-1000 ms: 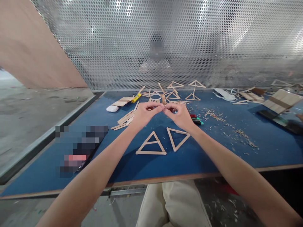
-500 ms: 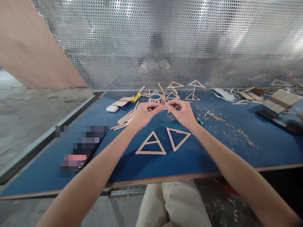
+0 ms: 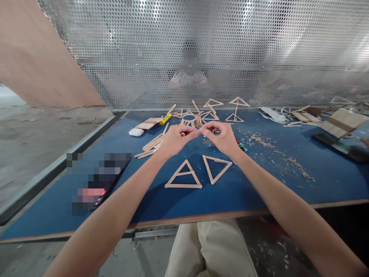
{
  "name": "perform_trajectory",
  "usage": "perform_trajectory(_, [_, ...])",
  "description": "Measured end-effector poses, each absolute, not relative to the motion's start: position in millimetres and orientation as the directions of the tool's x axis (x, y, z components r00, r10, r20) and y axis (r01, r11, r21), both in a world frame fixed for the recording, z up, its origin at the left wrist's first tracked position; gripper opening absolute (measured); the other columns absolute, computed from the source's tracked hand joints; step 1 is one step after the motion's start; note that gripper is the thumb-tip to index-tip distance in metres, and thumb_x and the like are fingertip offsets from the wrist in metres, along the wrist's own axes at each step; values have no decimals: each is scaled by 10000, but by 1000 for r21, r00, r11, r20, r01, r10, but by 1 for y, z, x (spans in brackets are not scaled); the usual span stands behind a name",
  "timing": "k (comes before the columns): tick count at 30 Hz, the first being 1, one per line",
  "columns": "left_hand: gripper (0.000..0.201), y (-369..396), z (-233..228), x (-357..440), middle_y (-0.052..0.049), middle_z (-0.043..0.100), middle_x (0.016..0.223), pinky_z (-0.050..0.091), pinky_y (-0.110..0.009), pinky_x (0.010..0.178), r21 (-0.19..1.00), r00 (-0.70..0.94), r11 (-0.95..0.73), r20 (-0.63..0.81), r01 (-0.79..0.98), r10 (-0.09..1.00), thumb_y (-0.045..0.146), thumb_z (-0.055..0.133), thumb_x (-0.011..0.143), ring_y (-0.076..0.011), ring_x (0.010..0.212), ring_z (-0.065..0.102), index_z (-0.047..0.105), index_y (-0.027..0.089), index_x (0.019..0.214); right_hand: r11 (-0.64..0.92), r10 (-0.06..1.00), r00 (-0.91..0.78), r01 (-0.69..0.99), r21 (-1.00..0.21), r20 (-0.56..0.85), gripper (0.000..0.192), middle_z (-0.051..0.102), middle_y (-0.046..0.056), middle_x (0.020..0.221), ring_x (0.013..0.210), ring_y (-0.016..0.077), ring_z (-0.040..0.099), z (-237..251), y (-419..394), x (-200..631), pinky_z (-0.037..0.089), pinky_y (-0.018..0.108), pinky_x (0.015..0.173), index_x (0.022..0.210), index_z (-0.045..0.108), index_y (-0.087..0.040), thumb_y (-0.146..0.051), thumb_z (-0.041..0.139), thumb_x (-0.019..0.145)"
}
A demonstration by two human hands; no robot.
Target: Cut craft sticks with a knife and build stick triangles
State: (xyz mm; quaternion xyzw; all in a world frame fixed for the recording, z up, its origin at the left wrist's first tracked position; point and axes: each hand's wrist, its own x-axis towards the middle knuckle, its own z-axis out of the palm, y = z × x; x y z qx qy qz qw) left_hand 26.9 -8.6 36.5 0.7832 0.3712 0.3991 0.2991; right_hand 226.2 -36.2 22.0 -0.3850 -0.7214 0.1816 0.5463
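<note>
My left hand (image 3: 177, 139) and my right hand (image 3: 220, 137) meet fingertip to fingertip above the blue table (image 3: 155, 204). Both are closed in a pinch, and whatever sits between the fingertips is too small to make out. Below them lie two triangles of wooden craft sticks: one triangle with a crossbar (image 3: 183, 186) and one triangle pointing toward me (image 3: 208, 169). Left of my left hand is a pile of loose craft sticks (image 3: 150, 144). Just beyond the hands stand more stick shapes around a white ring (image 3: 189, 117).
A yellow glue tube (image 3: 165, 119), a white case (image 3: 136, 132) and a phone (image 3: 111, 175) lie at left. Wood scraps (image 3: 298, 166), a banded stick bundle (image 3: 343, 123) and a dark device (image 3: 340, 148) are at right. A perforated metal panel (image 3: 230, 50) closes off the back.
Almost nothing differs. My hands stay pinched together at the same spot, with only a tiny shift of the fingertips and of the view.
</note>
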Motion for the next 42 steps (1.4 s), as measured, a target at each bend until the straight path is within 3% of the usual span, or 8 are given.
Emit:
perform_trajectory(7, [379, -7, 35, 26, 6, 558, 600, 205, -269, 480, 762, 413, -539, 388, 359, 824, 560, 710, 841, -89, 524, 300, 813, 197, 867, 642, 753, -126, 356, -679, 646, 176, 740, 32, 870, 767, 176, 632, 22, -35, 227, 471, 312, 668, 882, 738, -201, -331, 624, 917])
perform_trajectory(15, [391, -7, 35, 26, -7, 586, 616, 222, -279, 486, 758, 413, -554, 407, 345, 815, 577, 685, 849, -98, 514, 325, 814, 209, 880, 618, 773, -110, 347, -705, 624, 235, 764, 39, 901, 786, 198, 643, 23, -35, 227, 470, 331, 662, 911, 772, -224, -417, 637, 922])
perform_trajectory(21, [365, -8, 36, 26, 3, 547, 584, 212, -282, 484, 744, 440, -560, 393, 364, 808, 560, 681, 859, -99, 505, 310, 807, 218, 870, 600, 792, -122, 329, -729, 598, 245, 764, 38, 893, 679, 165, 593, 23, -34, 228, 443, 316, 603, 933, 786, -226, -430, 653, 908])
perform_trajectory(30, [339, -9, 36, 28, -16, 655, 729, 319, -260, 546, 762, 472, -577, 409, 294, 781, 516, 710, 849, -103, 593, 430, 786, 186, 866, 651, 755, -227, 368, -663, 615, 249, 668, 26, 869, 761, 161, 567, 23, -34, 227, 432, 302, 701, 928, 646, -203, -412, 527, 992])
perform_trajectory(35, [300, -6, 32, 29, -43, 745, 863, 411, -272, 632, 773, 498, -560, 374, 298, 782, 493, 723, 841, -142, 707, 565, 795, 206, 893, 619, 771, -134, 383, -685, 622, 282, 587, 19, 822, 725, 164, 518, 18, -26, 230, 419, 301, 676, 911, 568, -223, -468, 474, 1013])
perform_trajectory(42, [279, -7, 30, 31, -53, 782, 891, 463, -295, 694, 784, 555, -535, 305, 315, 774, 478, 711, 851, -179, 778, 641, 813, 223, 896, 610, 751, 26, 355, -708, 660, 293, 539, 11, 784, 692, 165, 496, 15, -17, 240, 409, 312, 661, 900, 552, -228, -497, 491, 998])
